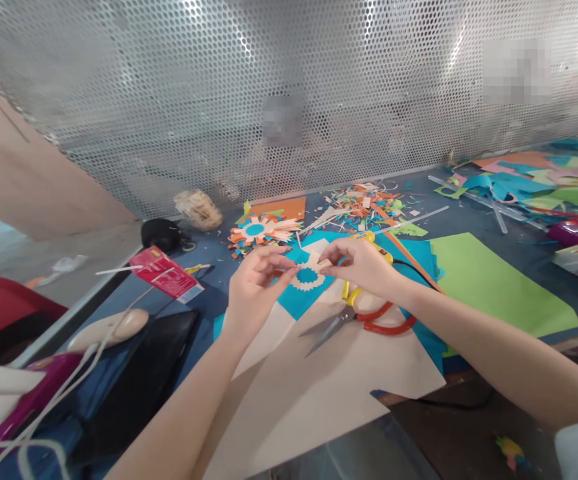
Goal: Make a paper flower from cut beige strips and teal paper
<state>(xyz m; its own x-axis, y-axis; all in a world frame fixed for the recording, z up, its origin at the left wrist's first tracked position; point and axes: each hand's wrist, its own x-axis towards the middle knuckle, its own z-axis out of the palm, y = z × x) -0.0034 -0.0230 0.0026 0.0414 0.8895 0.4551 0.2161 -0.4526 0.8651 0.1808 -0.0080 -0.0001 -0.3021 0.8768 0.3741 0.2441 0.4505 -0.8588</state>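
Both hands meet over the middle of the table and pinch a small cream paper ring with a toothed edge and a blue centre [307, 277]. My left hand [255, 283] grips its left side, fingers curled. My right hand [359, 265] grips its right side between thumb and forefinger. Under the ring lie a blue sheet [293, 300] and a large cream sheet [313, 387]. Red-handled scissors [363, 315] rest on the cream sheet just below my right wrist.
A finished paper flower [261, 231] and a heap of coloured scraps [363, 200] lie behind the hands. A green sheet [493, 283] is at right, a red packet [165, 272] and a black pad [143, 380] at left. A perforated metal screen [289, 93] stands behind.
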